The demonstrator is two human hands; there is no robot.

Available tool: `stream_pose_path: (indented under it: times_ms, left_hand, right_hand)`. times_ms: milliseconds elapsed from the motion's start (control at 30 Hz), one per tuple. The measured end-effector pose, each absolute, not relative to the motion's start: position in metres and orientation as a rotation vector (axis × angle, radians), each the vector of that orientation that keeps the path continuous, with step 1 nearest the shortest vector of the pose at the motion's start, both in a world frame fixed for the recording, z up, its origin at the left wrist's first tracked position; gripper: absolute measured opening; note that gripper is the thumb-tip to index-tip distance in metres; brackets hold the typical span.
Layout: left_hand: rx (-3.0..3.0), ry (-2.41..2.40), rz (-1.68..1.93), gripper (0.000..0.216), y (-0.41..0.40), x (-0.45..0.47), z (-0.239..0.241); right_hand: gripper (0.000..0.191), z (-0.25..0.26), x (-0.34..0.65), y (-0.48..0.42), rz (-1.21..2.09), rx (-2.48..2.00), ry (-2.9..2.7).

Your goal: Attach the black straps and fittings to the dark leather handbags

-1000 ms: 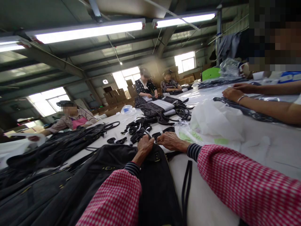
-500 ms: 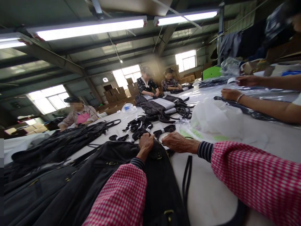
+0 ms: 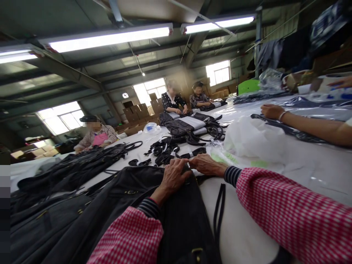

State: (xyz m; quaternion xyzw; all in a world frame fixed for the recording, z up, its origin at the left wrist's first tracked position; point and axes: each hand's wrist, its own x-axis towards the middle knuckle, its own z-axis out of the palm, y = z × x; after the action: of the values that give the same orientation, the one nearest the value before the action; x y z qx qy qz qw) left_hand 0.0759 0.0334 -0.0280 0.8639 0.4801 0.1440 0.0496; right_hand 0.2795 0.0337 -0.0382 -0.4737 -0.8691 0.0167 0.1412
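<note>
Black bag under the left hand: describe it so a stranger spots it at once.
On the white table, find the red-and-white checked sleeves. The black bag lies under the left hand, a gold-coloured buckle near the picture's bottom edge. Unlike the dark bags farther left, it has that hand on it.

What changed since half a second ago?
Right hand moved left, up to the left hand, which stays on the black bag. At right, a co-worker's far hand moved right, toward the frame edge. Strap bundles and plastic bag stayed put.
</note>
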Motion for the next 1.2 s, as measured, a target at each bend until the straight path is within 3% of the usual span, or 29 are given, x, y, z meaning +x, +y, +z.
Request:
stream_pose_path:
  times_ms: [133, 300, 567, 733, 900, 1200]
  left_hand:
    - [2.829, 1.257, 0.270, 0.058, 0.007, 0.056, -0.037]
    - [2.988, 1.253, -0.080, 0.041, 0.003, 0.013, -0.031]
    - [2.793, 1.401, -0.225, 0.026, 0.011, 0.024, 0.009]
    - [2.678, 1.727, -0.036, 0.052, 0.039, 0.083, 0.017]
    - [2.504, 1.983, 0.169, 0.042, 0.060, 0.125, -0.012]
    - [2.308, 1.924, 0.306, 0.027, 0.079, 0.102, -0.036]
  right_hand:
    - [0.022, -0.042, 0.283, 0.033, 0.036, -1.313, -2.541]
    - [0.025, -0.054, 0.287, 0.034, 0.037, -1.297, -2.528]
    - [0.023, -0.066, 0.279, 0.030, 0.000, -1.331, -2.425]
    - [0.024, -0.071, 0.281, 0.029, -0.007, -1.343, -2.374]
    - [0.017, -0.074, 0.281, 0.031, -0.012, -1.326, -2.386]
    - [0.022, -0.065, 0.278, 0.037, 0.010, -1.292, -2.449]
